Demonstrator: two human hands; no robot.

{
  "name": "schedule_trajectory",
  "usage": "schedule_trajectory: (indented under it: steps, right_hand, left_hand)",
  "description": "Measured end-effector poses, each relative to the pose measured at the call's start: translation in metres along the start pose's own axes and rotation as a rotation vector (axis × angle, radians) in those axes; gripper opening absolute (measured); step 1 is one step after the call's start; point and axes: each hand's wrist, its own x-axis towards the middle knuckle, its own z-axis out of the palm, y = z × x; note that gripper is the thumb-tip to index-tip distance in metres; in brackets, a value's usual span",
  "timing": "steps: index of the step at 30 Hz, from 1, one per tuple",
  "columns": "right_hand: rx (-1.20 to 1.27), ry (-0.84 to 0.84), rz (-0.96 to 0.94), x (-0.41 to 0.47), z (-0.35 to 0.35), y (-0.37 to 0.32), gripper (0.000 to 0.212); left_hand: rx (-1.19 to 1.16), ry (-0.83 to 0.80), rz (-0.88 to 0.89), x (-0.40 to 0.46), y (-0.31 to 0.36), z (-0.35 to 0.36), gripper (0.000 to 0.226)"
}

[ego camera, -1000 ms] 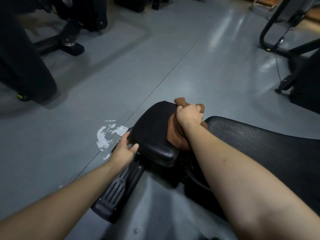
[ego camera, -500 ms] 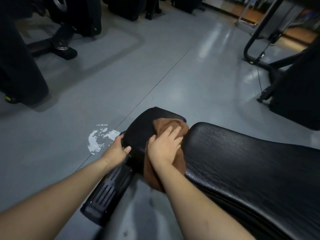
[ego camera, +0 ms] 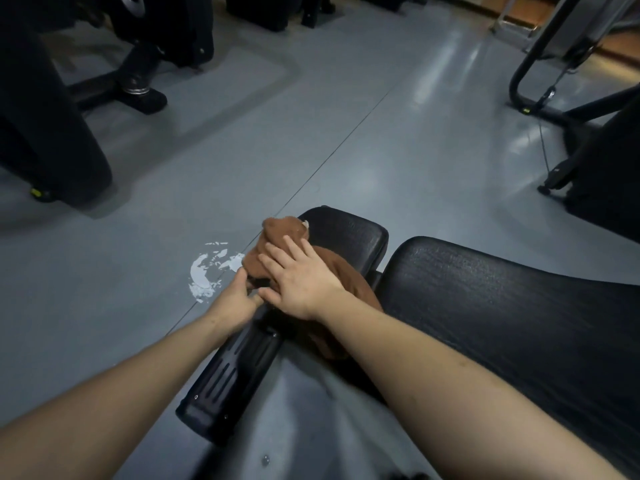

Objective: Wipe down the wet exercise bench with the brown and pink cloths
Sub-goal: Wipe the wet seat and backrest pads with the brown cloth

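Note:
The black exercise bench has a small seat pad [ego camera: 349, 237] and a long back pad [ego camera: 502, 306] to its right. A crumpled brown cloth [ego camera: 277, 230] lies over the seat pad's left part and hangs down its near side. My right hand [ego camera: 301, 275] presses flat on the cloth with straight, spread fingers. My left hand [ego camera: 239, 296] grips the seat pad's left edge just below the cloth, its fingertips hidden under the cloth and my right hand. No pink cloth shows in this view.
A black ribbed frame foot [ego camera: 225, 386] juts toward me under the seat. A white scuffed patch [ego camera: 207, 271] marks the grey floor at the left. Dark gym machines stand at far left [ego camera: 52, 133] and at right [ego camera: 606, 168].
My right hand opened from a fist to a flat palm and slid the brown cloth from the gap between the pads over to the seat's left edge. My left hand stayed at that edge.

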Motion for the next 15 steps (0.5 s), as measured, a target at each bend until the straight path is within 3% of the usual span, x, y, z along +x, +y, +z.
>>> schedule_trajectory:
  steps: [10, 15]
  right_hand:
    - [-0.095, -0.021, -0.153, -0.019, -0.002, 0.000, 0.071]
    - [-0.023, -0.021, -0.084, -0.045, -0.003, 0.021, 0.074]
  left_hand:
    - [-0.117, 0.068, -0.007, 0.007, -0.006, 0.006, 0.043]
    - [-0.146, 0.049, -0.007, 0.007, -0.006, 0.007, 0.040]
